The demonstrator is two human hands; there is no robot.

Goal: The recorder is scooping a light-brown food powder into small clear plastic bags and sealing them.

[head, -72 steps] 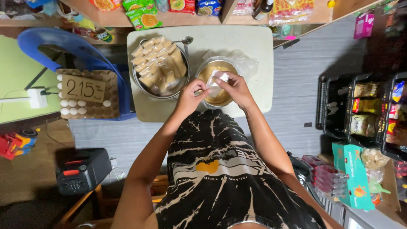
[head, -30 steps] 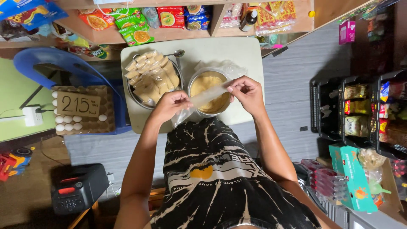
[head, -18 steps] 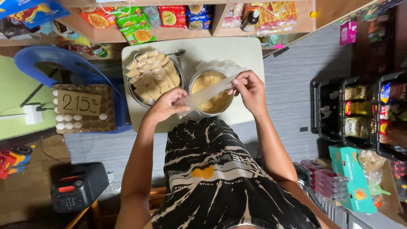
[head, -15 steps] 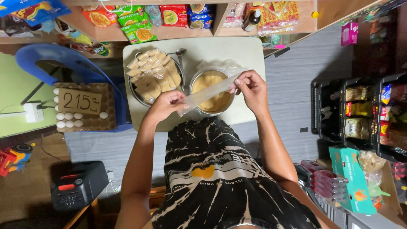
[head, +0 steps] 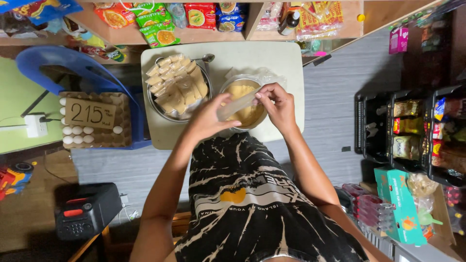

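Head view, looking straight down: both hands meet at the upper centre of the frame, over a pale square surface (head: 286,63). The left hand (head: 208,119) and the right hand (head: 277,104) share one small clear plastic bag (head: 238,104), stretched flat between them. Each grip is narrow, a pinch of fingertips closed on an end of the bag: the left at its lower-left end, the right at its upper-right end. The bag hangs just above a metal bowl of yellowish filling (head: 245,109), which stands on the surface under the hands. Whether the bag touches the bowl cannot be told. Just left of it on the surface sits a larger metal bowl of filled packets (head: 177,87), with a spoon (head: 206,58) at its upper rim. Further left, an egg tray (head: 94,121) rests on a blue chair (head: 73,60).
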